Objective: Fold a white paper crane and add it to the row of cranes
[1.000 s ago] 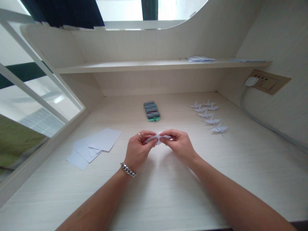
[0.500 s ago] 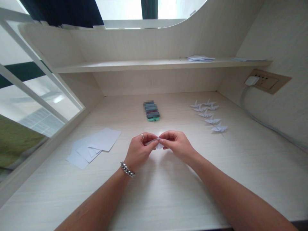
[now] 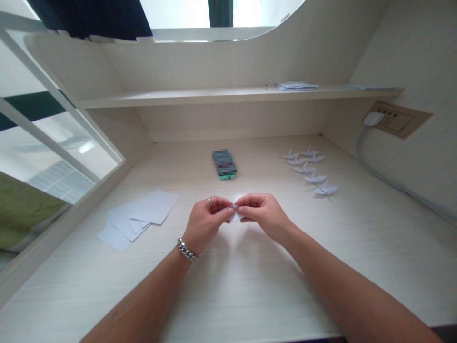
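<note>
A small piece of folded white paper (image 3: 235, 215) is pinched between both hands just above the pale wooden desk (image 3: 250, 286). My left hand (image 3: 206, 224), with a ring and a chain bracelet, grips its left side with closed fingers. My right hand (image 3: 264, 215) grips its right side, fingertips touching those of the left. Most of the paper is hidden by the fingers.
Several loose white sheets (image 3: 139, 219) lie to the left. Several folded paper cranes (image 3: 310, 169) stand in a row at the right. A phone in a green case (image 3: 224, 166) lies behind the hands. A shelf (image 3: 214, 97) holds more paper (image 3: 296, 86). A wall socket with plug (image 3: 373, 119) and cable is on the right.
The hands have drawn closer together, so the paper, which spread wide between them before, is now folded smaller and mostly covered.
</note>
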`<state>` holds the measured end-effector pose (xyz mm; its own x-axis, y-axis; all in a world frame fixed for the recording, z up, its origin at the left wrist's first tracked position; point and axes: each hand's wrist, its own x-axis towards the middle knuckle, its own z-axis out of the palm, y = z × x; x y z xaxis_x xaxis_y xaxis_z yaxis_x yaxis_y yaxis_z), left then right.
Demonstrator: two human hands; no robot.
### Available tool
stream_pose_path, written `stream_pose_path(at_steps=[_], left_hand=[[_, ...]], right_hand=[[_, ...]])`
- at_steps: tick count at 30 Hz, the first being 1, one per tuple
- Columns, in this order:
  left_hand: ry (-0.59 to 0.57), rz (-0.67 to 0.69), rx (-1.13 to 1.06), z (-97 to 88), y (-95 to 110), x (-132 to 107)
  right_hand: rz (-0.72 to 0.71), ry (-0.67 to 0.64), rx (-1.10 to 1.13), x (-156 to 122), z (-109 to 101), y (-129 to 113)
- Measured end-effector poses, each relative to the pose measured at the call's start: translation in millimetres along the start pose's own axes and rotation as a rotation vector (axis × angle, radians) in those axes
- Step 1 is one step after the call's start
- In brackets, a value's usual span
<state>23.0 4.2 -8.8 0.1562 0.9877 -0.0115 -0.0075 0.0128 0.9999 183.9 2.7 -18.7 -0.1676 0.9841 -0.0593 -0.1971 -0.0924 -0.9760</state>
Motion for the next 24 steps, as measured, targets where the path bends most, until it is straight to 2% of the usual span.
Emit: stream_pose_path(at_steps=[8,18,24], left_hand=[[-0.017,-0.004,-0.011,-2.0,-0.9,1.3],[-0.029,0.019,-0.046,-1.2,-2.3,1.6],[-0.011,0.044,0.042,-1.3,1.3,-0.3]], right_hand=[[-0.019,0.012,-0.011,0.0,0.3,-0.1],[0.06,0.0,0.115,-1.9,0.8,-1.8],[0.071,-0.049,0.142,-1.9,0.1,-2.3]])
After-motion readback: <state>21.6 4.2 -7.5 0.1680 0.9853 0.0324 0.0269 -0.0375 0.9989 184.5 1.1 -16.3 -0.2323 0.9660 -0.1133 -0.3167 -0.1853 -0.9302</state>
